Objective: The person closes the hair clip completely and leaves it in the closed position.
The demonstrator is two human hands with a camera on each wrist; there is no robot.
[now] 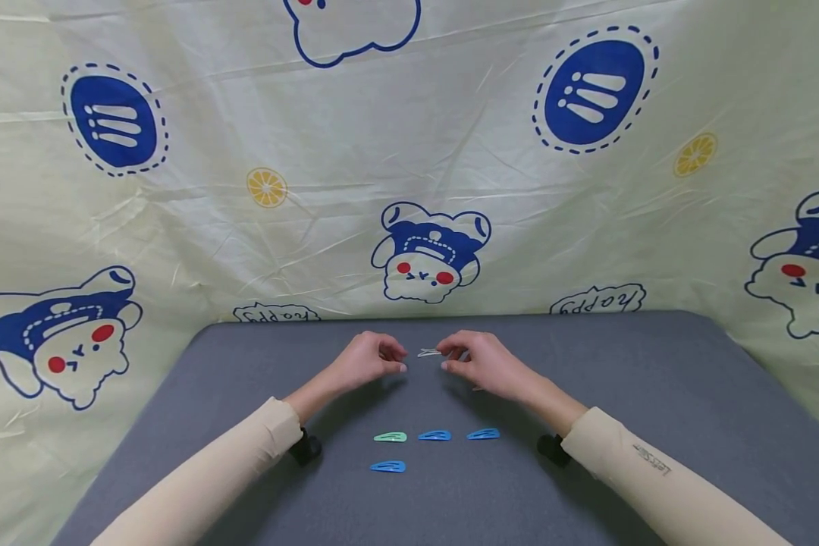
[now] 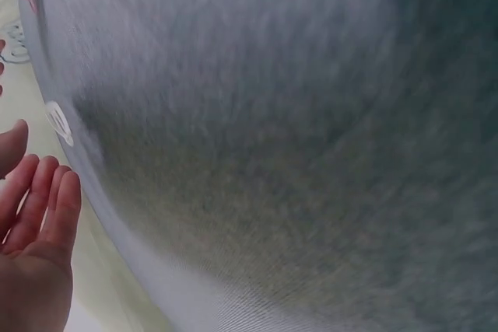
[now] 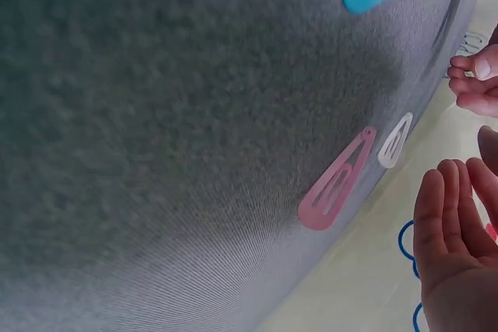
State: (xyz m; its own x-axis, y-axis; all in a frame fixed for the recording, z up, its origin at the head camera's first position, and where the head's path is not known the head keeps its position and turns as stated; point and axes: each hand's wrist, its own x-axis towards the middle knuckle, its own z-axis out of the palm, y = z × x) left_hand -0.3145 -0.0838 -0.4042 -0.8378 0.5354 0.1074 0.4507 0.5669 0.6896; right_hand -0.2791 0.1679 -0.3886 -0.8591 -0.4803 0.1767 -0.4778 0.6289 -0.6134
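A white snap hair clip point(image 1: 428, 353) lies on the grey table between my two hands, toward the far edge. My left hand point(image 1: 366, 359) hovers to its left with fingers loosely bent and nothing in them. On the other side, my right hand point(image 1: 481, 362) has its fingertips close to the clip's right end in the head view. The right wrist view shows this hand's fingers extended and empty, with the white clip point(image 3: 395, 141) lying apart from them. A pink hair clip point(image 3: 336, 180) rests beside the white one; in the head view my right hand mostly hides it.
Nearer the front, a green clip point(image 1: 390, 437) and two blue clips point(image 1: 434, 435) point(image 1: 483, 434) form a row. Another blue clip point(image 1: 387, 466) lies below the green one. A printed cloth point(image 1: 327, 250) hangs behind the table's far edge.
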